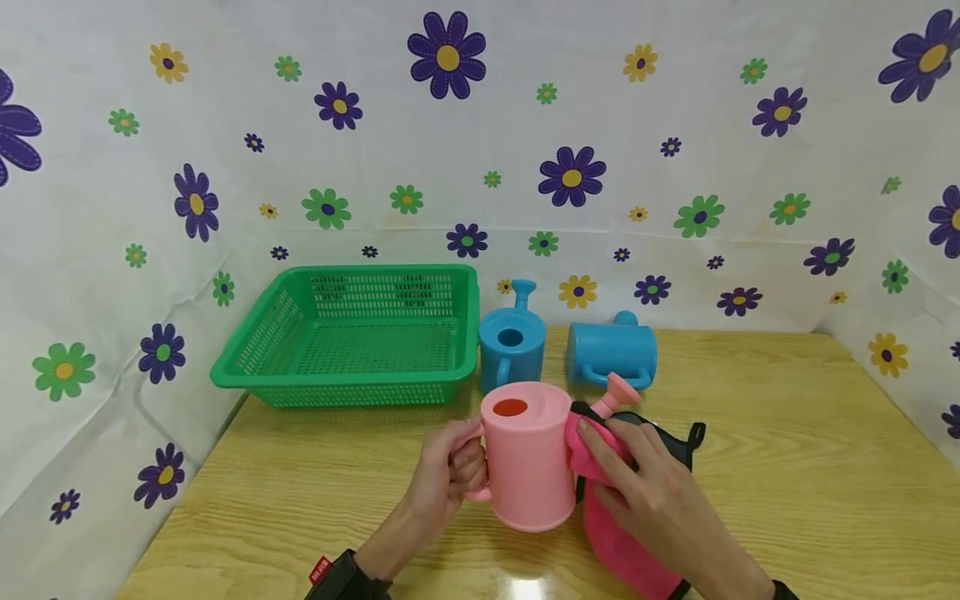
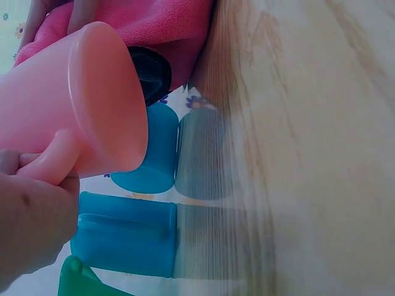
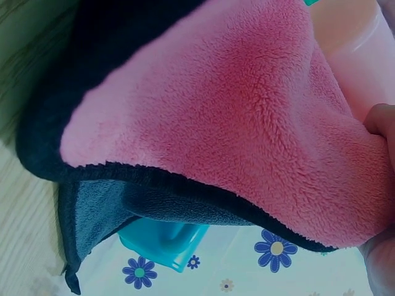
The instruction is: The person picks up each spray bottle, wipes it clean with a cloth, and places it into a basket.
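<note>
A pink watering can is held up off the table by its handle, which my left hand grips with curled fingers. In the left wrist view the can's flat base is turned toward the camera. On its spout side, my right hand holds a pink cloth with dark edging and a dark grey underside, pressing a fold of it against the can's wall near the spout. The rest of the cloth hangs below that hand. The pink sprinkler head sticks out above the fingers.
Behind the hands stands an upright blue watering can; another blue watering can lies on its side to the right. A green plastic basket sits at the back left of the wooden table. A flowered sheet hangs behind.
</note>
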The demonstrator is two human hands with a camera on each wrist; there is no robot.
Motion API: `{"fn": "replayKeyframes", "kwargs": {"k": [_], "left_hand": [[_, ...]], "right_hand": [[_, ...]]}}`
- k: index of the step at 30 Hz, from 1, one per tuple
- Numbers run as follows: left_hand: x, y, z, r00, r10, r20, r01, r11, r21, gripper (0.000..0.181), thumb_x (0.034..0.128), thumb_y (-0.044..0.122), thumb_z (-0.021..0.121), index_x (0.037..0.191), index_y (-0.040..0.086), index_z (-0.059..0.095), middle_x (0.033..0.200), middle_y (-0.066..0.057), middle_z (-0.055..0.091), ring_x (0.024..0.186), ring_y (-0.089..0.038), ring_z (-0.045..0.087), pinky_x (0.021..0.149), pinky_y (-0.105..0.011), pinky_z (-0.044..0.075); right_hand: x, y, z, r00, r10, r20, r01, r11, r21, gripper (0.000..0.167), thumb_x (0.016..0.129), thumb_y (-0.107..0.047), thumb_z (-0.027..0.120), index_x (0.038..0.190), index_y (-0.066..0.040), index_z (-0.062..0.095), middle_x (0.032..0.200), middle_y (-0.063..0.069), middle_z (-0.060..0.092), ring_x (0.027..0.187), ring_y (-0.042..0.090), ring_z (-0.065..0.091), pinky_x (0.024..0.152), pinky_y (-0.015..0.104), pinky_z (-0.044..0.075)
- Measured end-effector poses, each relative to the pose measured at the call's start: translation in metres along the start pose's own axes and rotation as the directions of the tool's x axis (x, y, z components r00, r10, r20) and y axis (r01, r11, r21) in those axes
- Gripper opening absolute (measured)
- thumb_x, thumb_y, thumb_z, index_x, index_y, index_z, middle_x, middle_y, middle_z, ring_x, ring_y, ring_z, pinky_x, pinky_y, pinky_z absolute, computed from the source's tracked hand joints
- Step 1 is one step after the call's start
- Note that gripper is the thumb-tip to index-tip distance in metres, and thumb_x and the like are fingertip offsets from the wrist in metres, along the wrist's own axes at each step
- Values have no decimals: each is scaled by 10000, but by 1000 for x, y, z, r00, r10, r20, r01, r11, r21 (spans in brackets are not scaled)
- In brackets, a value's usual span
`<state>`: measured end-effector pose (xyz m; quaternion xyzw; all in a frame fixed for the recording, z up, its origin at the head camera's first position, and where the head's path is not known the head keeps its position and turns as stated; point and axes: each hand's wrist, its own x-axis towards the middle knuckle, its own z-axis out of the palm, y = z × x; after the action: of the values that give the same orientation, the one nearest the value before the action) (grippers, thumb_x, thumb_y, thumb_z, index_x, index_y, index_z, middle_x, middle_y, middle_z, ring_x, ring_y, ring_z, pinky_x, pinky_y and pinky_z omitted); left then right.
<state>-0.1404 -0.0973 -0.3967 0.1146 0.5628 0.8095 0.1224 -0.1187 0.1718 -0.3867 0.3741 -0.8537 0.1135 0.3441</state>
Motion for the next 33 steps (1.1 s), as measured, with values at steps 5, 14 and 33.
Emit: {"fn": "replayKeyframes", "kwargs": {"k": [5,14,33], "left_hand": [[-1,0,1,1000,-15,-20,15,1000,2,511,1055,310,401,591,151,258,518,77,247,456,-60,260,497,-209,233],[-2,1,2,1000,-5,-25,5,1000,-17,506,1058,292,383,598,141,233,514,82,230,451,-64,238,492,-216,211],[-3,7,3,991,8,-133,-17,998,-67,492,1058,349,401,624,168,253,540,80,232,470,-87,241,512,-232,202]], "right_hand": [[0,-1,0,1000,23,11,-23,1000,-5,981,529,-124,1011,1414,-73,590,1166,140,616,1017,249,596,726,371,633],[1,-1,0,1000,18,9,-18,1000,22,974,536,-87,1004,1416,-68,586,1190,153,619,1042,267,609,748,394,634],[-2,-1,4,1000,-18,16,17,997,70,487,1024,-375,563,1439,-121,584,1210,124,613,1033,225,598,750,367,626]]}}
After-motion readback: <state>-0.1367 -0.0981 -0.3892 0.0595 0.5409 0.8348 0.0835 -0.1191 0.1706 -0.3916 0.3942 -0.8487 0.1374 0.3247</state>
